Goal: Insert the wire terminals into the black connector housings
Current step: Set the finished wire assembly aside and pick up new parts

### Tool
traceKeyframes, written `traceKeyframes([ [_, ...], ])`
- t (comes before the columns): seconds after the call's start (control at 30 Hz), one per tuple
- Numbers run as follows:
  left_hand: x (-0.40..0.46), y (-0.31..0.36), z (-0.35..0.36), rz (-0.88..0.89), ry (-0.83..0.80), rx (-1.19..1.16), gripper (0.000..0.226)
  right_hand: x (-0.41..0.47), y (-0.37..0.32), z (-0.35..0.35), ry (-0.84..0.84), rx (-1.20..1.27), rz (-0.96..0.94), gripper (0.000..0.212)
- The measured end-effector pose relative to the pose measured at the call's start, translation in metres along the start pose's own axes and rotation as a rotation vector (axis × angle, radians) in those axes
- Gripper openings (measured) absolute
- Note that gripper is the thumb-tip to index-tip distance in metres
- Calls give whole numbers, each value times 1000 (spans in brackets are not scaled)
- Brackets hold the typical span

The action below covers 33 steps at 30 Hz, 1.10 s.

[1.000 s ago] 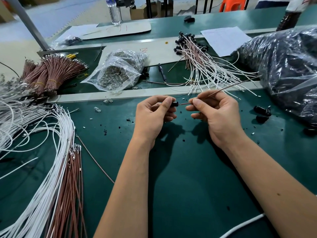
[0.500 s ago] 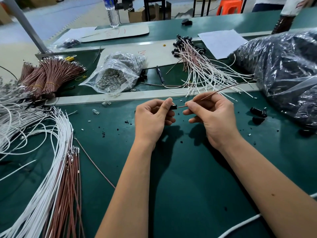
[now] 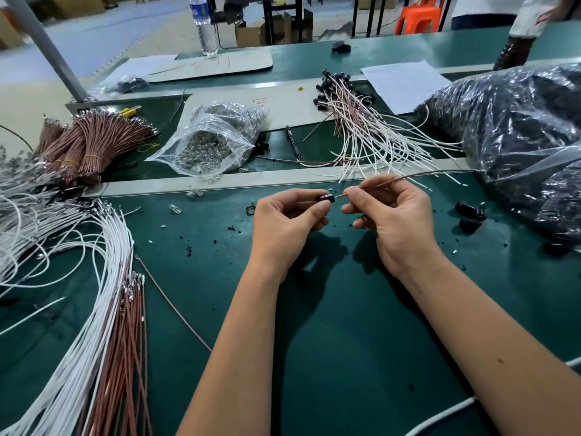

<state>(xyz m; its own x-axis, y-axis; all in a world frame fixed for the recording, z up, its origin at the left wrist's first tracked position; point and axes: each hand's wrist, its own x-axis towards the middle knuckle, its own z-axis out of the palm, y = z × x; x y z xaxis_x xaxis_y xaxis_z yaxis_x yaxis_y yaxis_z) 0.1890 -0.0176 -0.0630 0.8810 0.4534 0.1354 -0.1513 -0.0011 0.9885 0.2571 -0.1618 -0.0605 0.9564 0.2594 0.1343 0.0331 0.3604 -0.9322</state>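
head view: since a second ago the brown wire [image 3: 405,178] has slid nearer the black connector housing [image 3: 326,198], its bared end now at the mouth, so i judge the terminal about to seat. left hand [image 3: 287,225] pinches the housing, right hand [image 3: 391,220] pinches the wire, both above the green mat [image 3: 330,325]. bare mat lies below the wrists; white wires [image 3: 377,146] and a black plastic bag [image 3: 518,136] crowd the far and right sides.

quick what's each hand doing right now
Left hand: closed, pinching a small black connector housing.
Right hand: closed, pinching a brown wire close to the housing.
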Motion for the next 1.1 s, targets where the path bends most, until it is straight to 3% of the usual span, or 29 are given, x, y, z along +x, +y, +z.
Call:
traceKeyframes([
  [0.63, -3, 3, 5, -12, 22, 87, 15, 0, 6, 1, -11, -99, -50, 16],
  [0.77, -5, 4, 7, 8, 21, 166, 15, 0, 5, 1, 28, -123, -53, 17],
  [1.0, -7, 5, 8, 124, -7, 423, 20, -6, 3, 5, -56, -299, -118, 21],
  [1.1, -7, 7, 8, 64, -5, 291, 21, -6, 4, 5, -91, -272, -103, 32],
])
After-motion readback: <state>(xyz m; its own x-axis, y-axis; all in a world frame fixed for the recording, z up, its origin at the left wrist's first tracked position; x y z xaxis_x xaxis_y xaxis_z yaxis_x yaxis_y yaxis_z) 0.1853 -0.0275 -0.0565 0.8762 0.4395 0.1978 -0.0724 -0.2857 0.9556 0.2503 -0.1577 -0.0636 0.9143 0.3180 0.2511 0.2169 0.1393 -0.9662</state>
